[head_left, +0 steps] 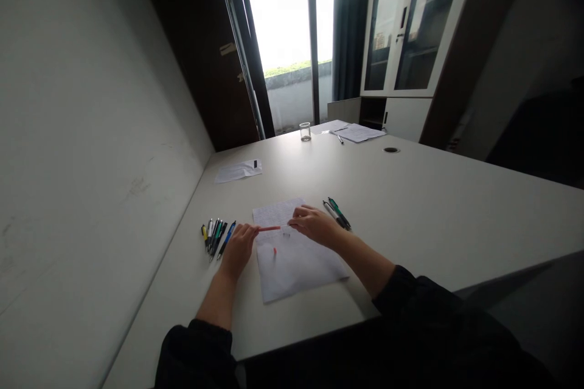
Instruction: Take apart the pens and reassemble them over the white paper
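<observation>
My left hand point(238, 249) and my right hand point(316, 225) hold a thin red pen point(270, 228) level between them, over a white written sheet of paper point(296, 267). The left fingers pinch one end; the right fingers are closed on the other, pale end. A small red piece point(274, 251), perhaps a cap, lies on the paper below the pen. A row of several pens point(218, 236) lies just left of my left hand. Two or three more pens point(337, 213) lie right of my right hand.
The white table point(410, 206) runs along a wall on the left. Farther back lie a folded paper point(238, 171), a small glass beaker point(305, 131), more sheets with a pen point(351, 132) and a cable hole point(391, 149). A glass-door cabinet point(406, 30) stands behind.
</observation>
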A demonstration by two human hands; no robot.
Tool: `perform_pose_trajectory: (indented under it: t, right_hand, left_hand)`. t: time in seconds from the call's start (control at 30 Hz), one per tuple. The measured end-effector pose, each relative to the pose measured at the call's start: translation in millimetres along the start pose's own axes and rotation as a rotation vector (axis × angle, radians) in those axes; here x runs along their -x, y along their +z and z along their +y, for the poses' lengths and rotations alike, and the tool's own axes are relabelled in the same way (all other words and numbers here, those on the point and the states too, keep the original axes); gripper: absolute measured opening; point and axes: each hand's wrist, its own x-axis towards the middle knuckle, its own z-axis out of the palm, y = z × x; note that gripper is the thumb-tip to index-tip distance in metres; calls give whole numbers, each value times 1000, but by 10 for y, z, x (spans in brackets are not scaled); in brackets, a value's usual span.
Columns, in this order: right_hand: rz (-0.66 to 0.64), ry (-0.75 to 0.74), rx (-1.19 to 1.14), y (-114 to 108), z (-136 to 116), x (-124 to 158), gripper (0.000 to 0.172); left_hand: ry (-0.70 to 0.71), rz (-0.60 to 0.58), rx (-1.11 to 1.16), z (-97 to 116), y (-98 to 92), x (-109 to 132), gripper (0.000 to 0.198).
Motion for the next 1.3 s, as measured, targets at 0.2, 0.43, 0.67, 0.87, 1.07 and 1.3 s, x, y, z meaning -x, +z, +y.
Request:
perform_pose_trajectory:
  t: [0.2, 0.43, 0.67, 0.87, 1.07, 1.3]
  right_hand:
    - [61, 10, -2, 25, -55, -23, 25]
    - [98, 100, -149, -10, 121, 44, 32]
    - [141, 182, -235, 31, 167, 41, 13]
    - [137, 185, -255, 95, 59, -13, 15]
    - [143, 176, -341, 138, 27, -6, 21]
    - [161, 194, -322, 104, 30, 13, 17]
  left_hand:
    - [-2, 20, 6, -15, 25, 2, 18]
    - [-36, 57, 37, 1, -19, 0, 20]
    - [-43, 50, 42, -2, -26, -1, 18]
    - [-16, 37, 26, 10, 0, 0, 19]
    - [-9, 39, 19, -11, 18, -3, 18]
    - [-13, 24, -2, 19, -5, -8, 17]
